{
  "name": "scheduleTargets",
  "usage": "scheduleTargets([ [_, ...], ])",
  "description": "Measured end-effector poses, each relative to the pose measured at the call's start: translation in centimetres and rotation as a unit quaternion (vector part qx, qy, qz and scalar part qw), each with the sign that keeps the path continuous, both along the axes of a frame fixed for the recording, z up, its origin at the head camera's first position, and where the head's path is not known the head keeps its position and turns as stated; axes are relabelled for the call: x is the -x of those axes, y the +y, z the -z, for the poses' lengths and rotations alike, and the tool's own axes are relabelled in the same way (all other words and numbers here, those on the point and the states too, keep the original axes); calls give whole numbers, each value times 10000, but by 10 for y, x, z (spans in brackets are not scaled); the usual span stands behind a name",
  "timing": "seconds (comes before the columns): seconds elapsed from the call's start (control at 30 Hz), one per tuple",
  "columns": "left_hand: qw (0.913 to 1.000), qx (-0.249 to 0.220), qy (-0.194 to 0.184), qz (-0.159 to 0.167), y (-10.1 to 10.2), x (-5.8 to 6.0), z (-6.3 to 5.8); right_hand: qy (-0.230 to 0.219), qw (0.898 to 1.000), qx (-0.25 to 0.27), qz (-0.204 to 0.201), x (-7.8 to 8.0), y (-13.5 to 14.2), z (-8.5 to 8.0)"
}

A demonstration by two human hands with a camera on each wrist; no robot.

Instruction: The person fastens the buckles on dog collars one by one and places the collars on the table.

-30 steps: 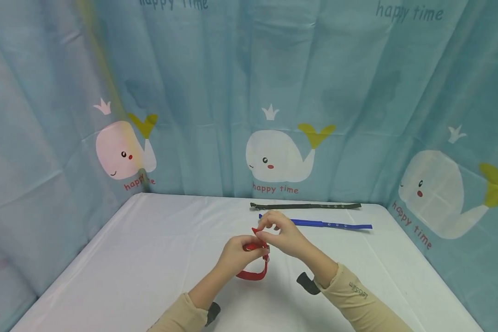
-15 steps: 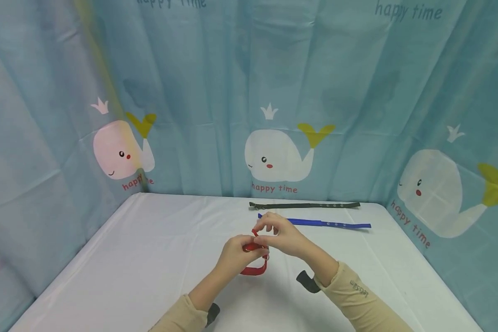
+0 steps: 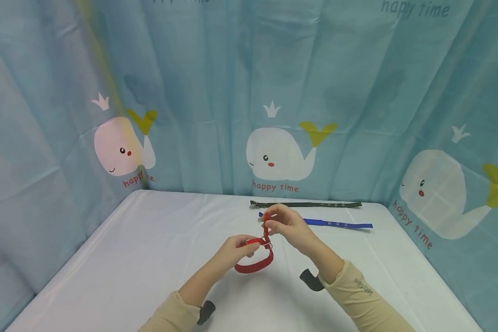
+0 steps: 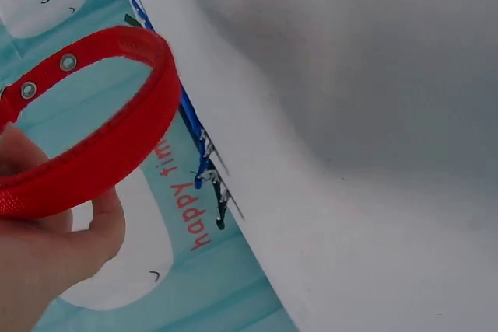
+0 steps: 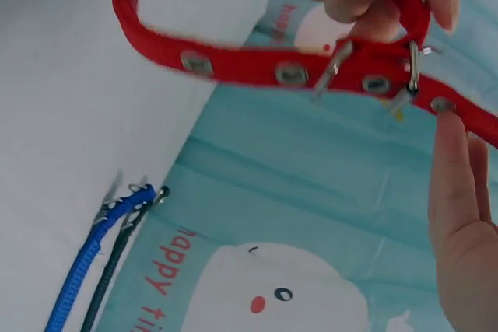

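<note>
A red collar [image 3: 255, 266] with metal eyelets forms a loop above the white table. My left hand [image 3: 232, 252] grips it at the loop's left side, thumb on top. My right hand [image 3: 289, 228] pinches the strap's free end and holds it up above the loop. In the right wrist view, the strap runs through a metal buckle [image 5: 413, 68], and a right fingertip [image 5: 450, 126] is at an eyelet beyond it. The padded band [image 4: 132, 134] curves in front of the left fingers in the left wrist view, hiding part of them.
Behind the right hand, a blue collar [image 3: 340, 225] lies across the white table [image 3: 128, 267], partly covered by that hand. Farther back is a dark collar [image 3: 307, 204], roughly parallel to it. A blue whale-print curtain [image 3: 207, 157] stands around the table's back and sides.
My right hand has lifted the strap's free end up and slightly right, so it stands taller above the buckle. My left hand has shifted slightly left, and more of the loop shows.
</note>
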State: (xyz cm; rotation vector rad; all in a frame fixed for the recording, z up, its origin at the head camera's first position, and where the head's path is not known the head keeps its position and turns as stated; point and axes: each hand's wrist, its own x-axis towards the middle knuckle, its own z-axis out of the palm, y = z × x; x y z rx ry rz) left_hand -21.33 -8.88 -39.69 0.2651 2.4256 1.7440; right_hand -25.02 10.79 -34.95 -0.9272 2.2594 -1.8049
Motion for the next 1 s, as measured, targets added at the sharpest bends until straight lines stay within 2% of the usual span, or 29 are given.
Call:
scheduleTargets([
  [0.07,9992,-176,-351,-2,-1,0,-3,-128,9997,200,71,1,2,2],
  [0.2,9962,-546,-678,-57,0,2,-6,-255,9986,454,14,1,4,3],
  [0.3,9948,-670,-755,-96,1,4,-6,-226,9985,491,-91,1,4,4],
  [0.4,9952,-549,-785,-209,3,5,-4,-163,9985,482,-185,0,3,3],
  [0.6,9955,-364,-686,-541,7,3,-5,-5,9994,319,-159,-1,3,3],
  [0.8,9944,-141,-404,-970,12,-1,-8,98,9996,191,-202,-2,0,4],
  [1.0,9936,22,-125,-1127,16,0,-7,84,9999,90,-111,-2,-1,5],
])
